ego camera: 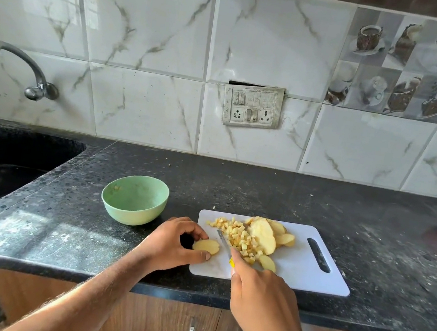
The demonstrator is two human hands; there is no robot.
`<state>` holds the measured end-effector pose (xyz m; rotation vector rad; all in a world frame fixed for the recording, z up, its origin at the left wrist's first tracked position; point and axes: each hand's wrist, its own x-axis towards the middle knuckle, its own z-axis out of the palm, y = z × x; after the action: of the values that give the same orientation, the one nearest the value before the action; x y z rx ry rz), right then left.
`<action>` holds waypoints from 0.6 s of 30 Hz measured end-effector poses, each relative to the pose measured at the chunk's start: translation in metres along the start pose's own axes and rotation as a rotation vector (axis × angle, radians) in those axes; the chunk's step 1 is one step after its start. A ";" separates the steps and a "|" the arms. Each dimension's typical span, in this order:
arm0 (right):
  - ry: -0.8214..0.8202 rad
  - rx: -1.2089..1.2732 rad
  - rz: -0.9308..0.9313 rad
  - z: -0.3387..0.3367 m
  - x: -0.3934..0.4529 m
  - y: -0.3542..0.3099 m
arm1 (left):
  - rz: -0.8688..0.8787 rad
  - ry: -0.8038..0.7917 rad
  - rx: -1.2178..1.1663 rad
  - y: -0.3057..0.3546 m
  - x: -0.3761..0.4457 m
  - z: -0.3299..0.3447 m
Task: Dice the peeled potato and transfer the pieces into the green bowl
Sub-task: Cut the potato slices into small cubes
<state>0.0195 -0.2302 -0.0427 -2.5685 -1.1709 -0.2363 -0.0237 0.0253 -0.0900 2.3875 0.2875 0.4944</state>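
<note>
My right hand (263,298) is wrapped round the knife (224,243) handle, and my left hand (172,243) pinches a potato slice (206,246) at the near-left corner of the white cutting board (303,272). Past the blade I see the diced potato pieces (241,237) heaped mid-board against the uncut slices (272,233) — further left on the counter sits the green bowl (133,201).

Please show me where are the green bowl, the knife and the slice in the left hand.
green bowl (132,210): head view, outer wall.
knife (222,239): head view, blade.
potato slice (206,245): head view, flat top.

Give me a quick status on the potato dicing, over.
Left hand pinching potato slice on cutting board. Right hand gripping knife. Diced pile on board; green bowl nearly empty. Nothing blocking.
</note>
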 end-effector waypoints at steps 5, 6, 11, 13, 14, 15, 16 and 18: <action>-0.101 -0.046 -0.031 -0.001 0.004 -0.010 | -0.018 -0.010 -0.043 0.002 -0.002 -0.002; -0.127 -0.064 -0.031 -0.001 0.006 -0.013 | -0.024 -0.012 -0.054 0.002 -0.001 -0.002; -0.131 -0.110 -0.010 0.010 0.018 -0.019 | -0.046 -0.013 -0.071 0.001 0.001 -0.002; -0.133 -0.116 -0.008 0.012 0.020 -0.020 | -0.058 -0.007 -0.062 0.001 0.002 -0.001; -0.139 -0.116 -0.012 0.011 0.019 -0.020 | -0.066 -0.003 -0.059 0.001 0.002 -0.001; -0.145 -0.117 -0.020 0.010 0.016 -0.020 | -0.072 -0.001 -0.059 0.001 0.002 -0.001; -0.153 -0.118 -0.031 0.009 0.013 -0.018 | -0.077 -0.001 -0.062 0.001 0.002 -0.001; -0.171 -0.114 -0.056 0.004 0.003 -0.015 | -0.081 -0.004 -0.071 0.002 0.002 0.000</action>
<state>0.0099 -0.2179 -0.0422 -2.7021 -1.3267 -0.1000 -0.0219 0.0249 -0.0884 2.2980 0.3582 0.4549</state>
